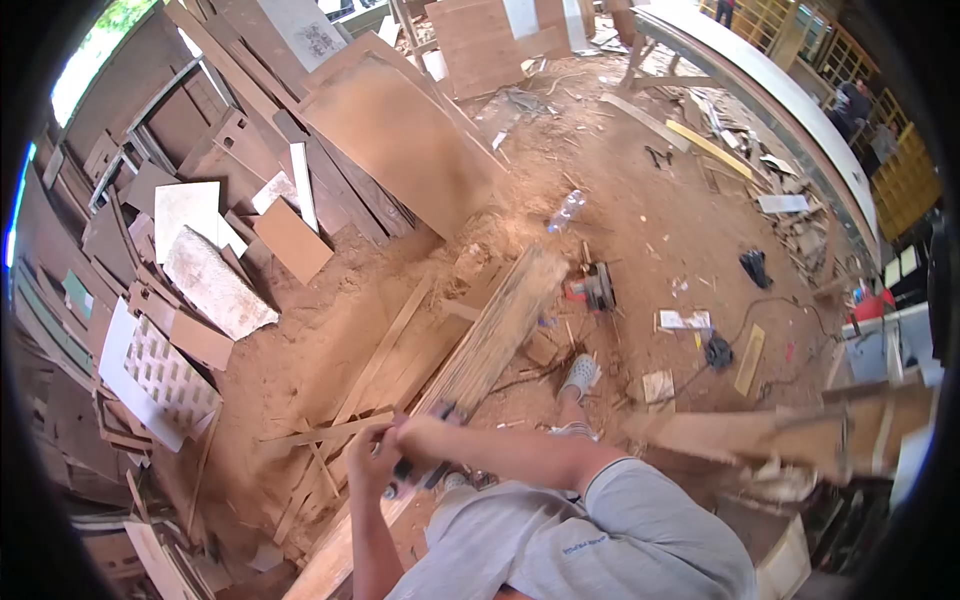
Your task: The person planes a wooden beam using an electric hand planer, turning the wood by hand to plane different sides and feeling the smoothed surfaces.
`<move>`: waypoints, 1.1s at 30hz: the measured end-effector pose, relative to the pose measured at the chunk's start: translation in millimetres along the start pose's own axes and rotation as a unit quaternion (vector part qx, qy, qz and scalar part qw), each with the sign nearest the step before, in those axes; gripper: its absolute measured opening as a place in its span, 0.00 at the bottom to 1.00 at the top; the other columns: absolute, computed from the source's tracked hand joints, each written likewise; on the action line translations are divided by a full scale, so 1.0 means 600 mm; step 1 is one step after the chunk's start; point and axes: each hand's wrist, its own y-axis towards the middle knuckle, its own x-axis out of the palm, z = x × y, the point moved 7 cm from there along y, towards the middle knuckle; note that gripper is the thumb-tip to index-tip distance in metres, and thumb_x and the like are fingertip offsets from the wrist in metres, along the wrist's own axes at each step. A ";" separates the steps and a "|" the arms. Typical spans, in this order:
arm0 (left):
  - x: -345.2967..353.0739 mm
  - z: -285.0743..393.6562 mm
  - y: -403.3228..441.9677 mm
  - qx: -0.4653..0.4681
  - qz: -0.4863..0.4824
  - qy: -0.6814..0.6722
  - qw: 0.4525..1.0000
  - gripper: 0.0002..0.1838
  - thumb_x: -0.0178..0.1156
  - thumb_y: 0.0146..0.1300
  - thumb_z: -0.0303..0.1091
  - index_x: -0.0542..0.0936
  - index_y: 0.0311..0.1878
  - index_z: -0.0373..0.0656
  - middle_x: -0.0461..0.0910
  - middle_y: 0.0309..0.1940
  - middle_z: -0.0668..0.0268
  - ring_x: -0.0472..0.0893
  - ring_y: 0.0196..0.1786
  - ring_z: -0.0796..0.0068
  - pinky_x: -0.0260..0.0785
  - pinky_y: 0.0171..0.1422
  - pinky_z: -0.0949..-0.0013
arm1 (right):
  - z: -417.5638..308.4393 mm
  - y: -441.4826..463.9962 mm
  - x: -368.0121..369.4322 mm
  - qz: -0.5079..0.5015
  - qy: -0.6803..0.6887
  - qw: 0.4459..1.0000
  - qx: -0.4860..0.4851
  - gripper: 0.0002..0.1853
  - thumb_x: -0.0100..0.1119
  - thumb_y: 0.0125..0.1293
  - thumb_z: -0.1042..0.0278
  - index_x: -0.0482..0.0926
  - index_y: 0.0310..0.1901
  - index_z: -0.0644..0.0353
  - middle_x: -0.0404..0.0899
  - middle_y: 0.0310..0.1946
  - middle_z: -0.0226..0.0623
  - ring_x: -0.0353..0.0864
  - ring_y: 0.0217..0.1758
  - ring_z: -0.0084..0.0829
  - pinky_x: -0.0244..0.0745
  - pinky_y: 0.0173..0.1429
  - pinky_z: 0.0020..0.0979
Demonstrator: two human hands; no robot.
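A long rough wooden plank (490, 320) runs diagonally beneath me, its upper face pale and grooved. On its nearer part lies a dark and grey power tool (405, 470), partly covered by my hands and forearm; its exact kind is hard to make out. My left hand (368, 450) is beside the tool, fingers bent and pressed together. Reaching across from the right, my right hand (418, 440) meets the left one over the tool, its fingers closed too. Whatever is between the fingers is hidden and blurred.
Thin wood strips (385, 350) lie left of the plank on sawdust. A red and black machine (597, 288) and a plastic bottle (567, 211) sit beyond it. Boards (400, 140) lean at the left. A cable (745, 310) crosses the ground at right, near a long table (770, 90).
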 end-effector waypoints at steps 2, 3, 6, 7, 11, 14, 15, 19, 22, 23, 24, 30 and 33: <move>0.052 0.052 0.055 -0.022 0.077 -0.041 0.996 0.09 0.73 0.75 0.30 0.89 0.49 0.33 0.92 0.38 0.59 0.90 0.41 0.71 0.82 0.52 0.66 | 0.044 0.004 0.057 -0.098 -0.018 0.994 -0.041 0.21 0.70 0.67 0.48 0.96 0.48 0.57 0.95 0.51 0.44 0.94 0.57 0.42 0.85 0.63 0.47; 0.078 0.065 0.078 -0.055 0.095 -0.053 0.993 0.08 0.73 0.75 0.29 0.89 0.49 0.33 0.92 0.39 0.60 0.90 0.43 0.72 0.82 0.53 0.67 | 0.077 -0.048 0.035 -0.002 0.014 1.000 -0.021 0.13 0.72 0.61 0.57 0.95 0.37 0.58 0.95 0.37 0.44 0.96 0.45 0.44 0.89 0.51 0.44; 0.185 0.157 0.168 -0.087 0.103 -0.096 0.986 0.06 0.71 0.77 0.27 0.88 0.49 0.33 0.91 0.42 0.63 0.89 0.47 0.75 0.82 0.57 0.68 | 0.225 -0.187 0.024 0.034 0.187 0.981 0.044 0.15 0.74 0.58 0.59 0.93 0.42 0.58 0.94 0.37 0.48 0.96 0.43 0.50 0.89 0.50 0.50; 0.240 0.194 0.204 -0.087 0.102 -0.121 0.984 0.06 0.70 0.77 0.27 0.88 0.49 0.33 0.91 0.43 0.63 0.89 0.48 0.76 0.81 0.58 0.68 | 0.285 -0.243 0.006 0.057 0.232 0.968 0.077 0.16 0.75 0.57 0.59 0.92 0.45 0.58 0.93 0.38 0.49 0.95 0.43 0.52 0.89 0.50 0.51; 0.450 0.313 0.365 0.058 0.080 -0.029 0.995 0.05 0.70 0.72 0.22 0.88 0.48 0.36 0.90 0.44 0.54 0.90 0.49 0.55 0.80 0.60 0.59 | 0.492 -0.464 -0.089 0.147 0.327 0.906 0.223 0.22 0.79 0.54 0.56 0.90 0.49 0.57 0.93 0.41 0.51 0.94 0.47 0.53 0.88 0.53 0.54; 0.620 0.338 0.481 0.044 -0.007 -0.031 0.999 0.10 0.67 0.77 0.32 0.86 0.54 0.36 0.89 0.52 0.50 0.87 0.59 0.50 0.76 0.70 0.53 | 0.628 -0.597 -0.094 0.249 0.278 0.860 0.348 0.20 0.80 0.53 0.54 0.88 0.43 0.56 0.92 0.38 0.49 0.93 0.46 0.53 0.87 0.53 0.54; 0.669 0.339 0.509 0.032 -0.015 -0.042 0.998 0.12 0.66 0.78 0.34 0.86 0.56 0.36 0.88 0.53 0.50 0.86 0.61 0.49 0.75 0.71 0.52 | 0.668 -0.637 -0.103 0.294 0.269 0.839 0.370 0.19 0.80 0.54 0.54 0.87 0.43 0.57 0.91 0.36 0.49 0.93 0.45 0.54 0.87 0.51 0.54; 0.795 0.316 0.560 0.018 -0.057 0.030 0.998 0.20 0.65 0.77 0.41 0.83 0.63 0.36 0.86 0.58 0.47 0.84 0.64 0.46 0.73 0.72 0.49 | 0.814 -0.729 -0.111 0.387 0.262 0.750 0.468 0.18 0.79 0.56 0.55 0.85 0.41 0.58 0.89 0.32 0.50 0.92 0.41 0.57 0.86 0.48 0.54; 0.835 0.302 0.564 0.087 -0.071 0.178 0.978 0.20 0.71 0.68 0.42 0.86 0.58 0.41 0.89 0.54 0.55 0.86 0.59 0.50 0.75 0.69 0.51 | 0.957 -0.718 -0.056 0.383 0.270 0.703 0.535 0.18 0.78 0.58 0.55 0.84 0.41 0.59 0.89 0.33 0.54 0.91 0.41 0.61 0.85 0.48 0.56; 0.849 0.293 0.569 0.075 -0.070 0.190 0.976 0.17 0.72 0.67 0.40 0.86 0.54 0.42 0.90 0.50 0.57 0.87 0.56 0.52 0.75 0.66 0.51 | 1.008 -0.701 -0.023 0.376 0.275 0.690 0.554 0.18 0.78 0.59 0.55 0.84 0.41 0.60 0.89 0.33 0.55 0.91 0.42 0.63 0.85 0.48 0.57; 0.856 0.289 0.574 0.060 -0.074 0.206 0.974 0.15 0.73 0.65 0.38 0.87 0.51 0.42 0.90 0.46 0.59 0.88 0.52 0.54 0.76 0.63 0.52 | 1.058 -0.678 0.008 0.375 0.284 0.681 0.561 0.19 0.77 0.61 0.55 0.84 0.42 0.62 0.90 0.34 0.57 0.91 0.42 0.64 0.85 0.49 0.58; 0.870 0.257 0.575 0.022 -0.117 0.252 0.960 0.04 0.73 0.63 0.33 0.87 0.38 0.48 0.85 0.29 0.69 0.83 0.31 0.64 0.70 0.44 0.58 | 1.374 -0.470 0.323 0.385 0.362 0.616 0.584 0.20 0.74 0.67 0.55 0.88 0.51 0.64 0.91 0.41 0.60 0.92 0.50 0.61 0.84 0.57 0.53; 0.866 0.239 0.568 0.014 -0.136 0.279 0.951 0.04 0.73 0.61 0.31 0.86 0.37 0.51 0.80 0.25 0.73 0.77 0.25 0.68 0.64 0.40 0.61 | 1.492 -0.365 0.468 0.351 0.394 0.603 0.598 0.22 0.73 0.68 0.58 0.88 0.55 0.66 0.91 0.45 0.61 0.92 0.54 0.61 0.83 0.61 0.52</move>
